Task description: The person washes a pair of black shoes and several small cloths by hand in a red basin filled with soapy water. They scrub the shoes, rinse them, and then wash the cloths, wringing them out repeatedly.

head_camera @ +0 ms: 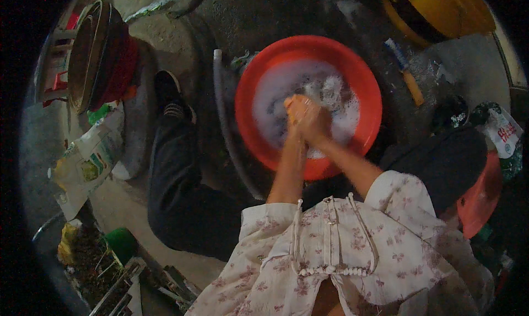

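An orange-red plastic basin [369,109] on the ground in front of me holds cloudy water with white suds [334,88]. Over its middle my left hand [294,111] and my right hand [316,119] are pressed together, the right overlapping the left. Both look wet and are blurred. Whether something small is squeezed between the palms is hidden. Darker patches show in the water just beyond the fingers, too unclear to name.
A grey corrugated hose [223,117] curves along the basin's left side. To the right lies a wooden-handled brush [406,74], below a yellow container [438,14]. At left are stacked basins [89,59] and a translucent plastic jug [89,163]. My shoe [170,93] rests nearby.
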The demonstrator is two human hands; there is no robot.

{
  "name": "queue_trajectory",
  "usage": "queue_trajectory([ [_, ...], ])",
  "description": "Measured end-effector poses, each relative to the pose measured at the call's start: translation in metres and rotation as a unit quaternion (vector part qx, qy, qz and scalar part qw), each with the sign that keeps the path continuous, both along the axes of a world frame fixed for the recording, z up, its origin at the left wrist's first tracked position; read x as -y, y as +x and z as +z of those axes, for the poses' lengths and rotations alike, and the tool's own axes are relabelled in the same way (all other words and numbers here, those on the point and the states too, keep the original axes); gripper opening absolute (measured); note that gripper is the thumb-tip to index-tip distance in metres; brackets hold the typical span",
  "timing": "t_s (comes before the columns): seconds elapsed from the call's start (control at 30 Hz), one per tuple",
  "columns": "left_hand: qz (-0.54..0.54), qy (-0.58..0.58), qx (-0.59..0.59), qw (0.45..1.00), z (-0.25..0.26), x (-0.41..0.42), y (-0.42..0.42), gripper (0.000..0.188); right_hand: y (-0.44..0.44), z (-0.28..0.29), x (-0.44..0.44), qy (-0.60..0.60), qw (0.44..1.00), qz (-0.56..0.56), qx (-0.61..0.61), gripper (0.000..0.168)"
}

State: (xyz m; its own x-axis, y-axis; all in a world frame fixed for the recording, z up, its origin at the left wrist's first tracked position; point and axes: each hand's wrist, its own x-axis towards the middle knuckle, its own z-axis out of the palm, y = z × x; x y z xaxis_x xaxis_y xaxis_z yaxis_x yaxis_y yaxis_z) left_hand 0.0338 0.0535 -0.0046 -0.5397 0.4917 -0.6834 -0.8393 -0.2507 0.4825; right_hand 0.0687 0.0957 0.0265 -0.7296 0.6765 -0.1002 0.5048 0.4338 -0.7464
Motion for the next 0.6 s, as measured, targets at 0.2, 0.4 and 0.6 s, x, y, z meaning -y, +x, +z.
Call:
queue_trajectory([
  [0.2, 0.024, 0.067, -0.018, 0.997, 0.001, -0.030, 0.005, 0.054, -0.012, -0.110, -0.125, 0.069, 0.993, -0.095, 0.027, 0.036],
  [0.4, 0.000, -0.085, 0.132, 0.988, -0.039, 0.009, -0.008, 0.079, 0.020, -0.144, -0.070, 0.221, 0.956, 0.130, 0.144, 0.046],
  [0.6, -0.010, -0.083, 0.124, 0.989, -0.030, 0.011, -0.010, 0.076, 0.010, -0.123, -0.092, 0.186, 0.930, 0.173, 0.267, 0.049],
])
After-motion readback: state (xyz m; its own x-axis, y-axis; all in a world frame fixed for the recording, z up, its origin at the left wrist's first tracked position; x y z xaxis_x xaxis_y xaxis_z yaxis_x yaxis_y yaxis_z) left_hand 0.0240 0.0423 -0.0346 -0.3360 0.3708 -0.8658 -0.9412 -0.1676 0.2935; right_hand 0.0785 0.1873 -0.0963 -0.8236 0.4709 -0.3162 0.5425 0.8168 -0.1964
